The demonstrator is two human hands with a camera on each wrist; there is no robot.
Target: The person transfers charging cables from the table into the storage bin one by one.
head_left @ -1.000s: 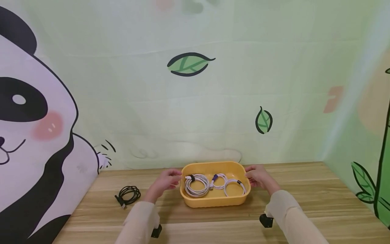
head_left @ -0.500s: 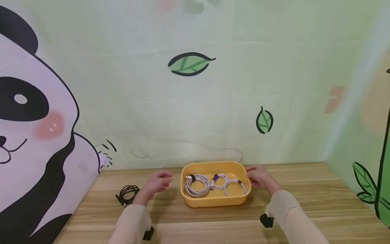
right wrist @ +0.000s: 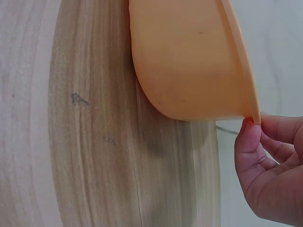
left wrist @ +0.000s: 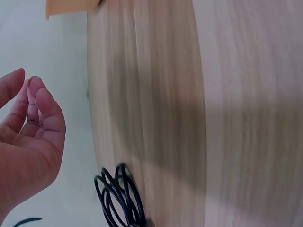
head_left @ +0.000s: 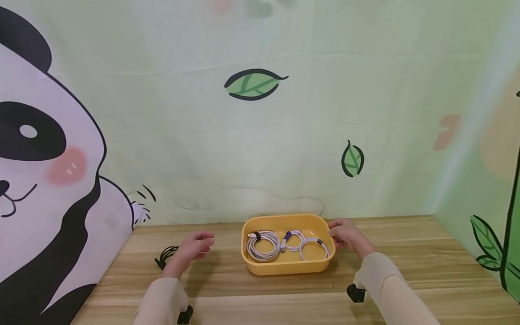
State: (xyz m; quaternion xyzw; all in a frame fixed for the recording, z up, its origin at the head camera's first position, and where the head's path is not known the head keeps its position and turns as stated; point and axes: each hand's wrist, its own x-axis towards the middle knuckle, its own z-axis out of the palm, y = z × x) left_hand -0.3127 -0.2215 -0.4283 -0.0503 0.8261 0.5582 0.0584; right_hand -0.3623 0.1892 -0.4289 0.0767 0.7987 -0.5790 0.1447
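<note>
A yellow plastic basket (head_left: 288, 270) sits on the wooden table near the back wall. Inside lie a thick coiled white cable (head_left: 263, 258) with a black tie, a small white cable (head_left: 293, 248) with a purple tie, and another white coil (head_left: 314, 240). My right hand (head_left: 348, 234) pinches the basket's right rim (right wrist: 253, 101) between thumb and fingers. Off to the left, my left hand (head_left: 191, 250) hovers with loosely bent fingers and holds nothing. Beside its wrist lies a coiled black cable (left wrist: 120, 196), partly hidden by the hand in the head view.
The wooden tabletop (head_left: 264, 307) meets a cloth wall (head_left: 195, 149) printed with leaves and a panda (head_left: 81, 207). A black wrist device (head_left: 355, 293) hangs under the right sleeve, another (head_left: 185, 314) under the left.
My left hand has moved left, away from the basket's left side and toward the black cable, which it now partly covers. The right hand and the basket have stayed put.
</note>
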